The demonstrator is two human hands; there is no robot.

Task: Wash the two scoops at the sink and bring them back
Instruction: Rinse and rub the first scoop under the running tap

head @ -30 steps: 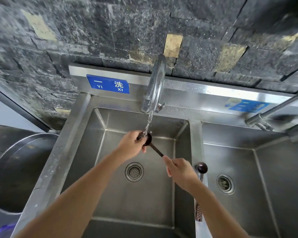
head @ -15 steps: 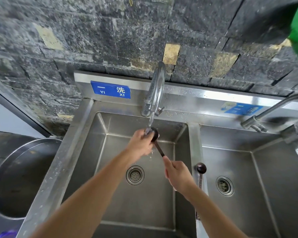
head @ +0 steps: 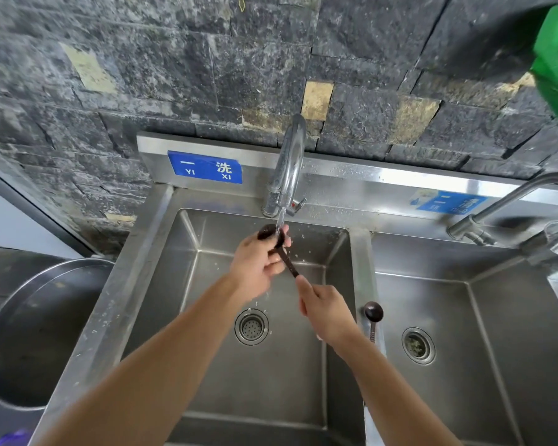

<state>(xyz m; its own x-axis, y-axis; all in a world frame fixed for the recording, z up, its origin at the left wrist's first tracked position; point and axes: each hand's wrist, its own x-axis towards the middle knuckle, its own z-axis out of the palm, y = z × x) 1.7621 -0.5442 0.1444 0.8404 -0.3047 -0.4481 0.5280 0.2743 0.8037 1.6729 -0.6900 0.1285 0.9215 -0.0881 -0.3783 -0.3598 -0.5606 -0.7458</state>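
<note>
While the right hand [head: 326, 309] pinches the handle end of the first scoop [head: 273, 235], the second scoop [head: 373, 312] waits just beside it on the divider [head: 361, 252] between the basins. Further out, the left hand [head: 258, 268] wraps the first scoop's dark bowl, rubbing it right under the stream from the faucet [head: 289, 169]. Risk here, by the look of it: wet fingers slip, and the scoop drops into the sink [head: 207, 284] toward the drain [head: 251, 326].
</note>
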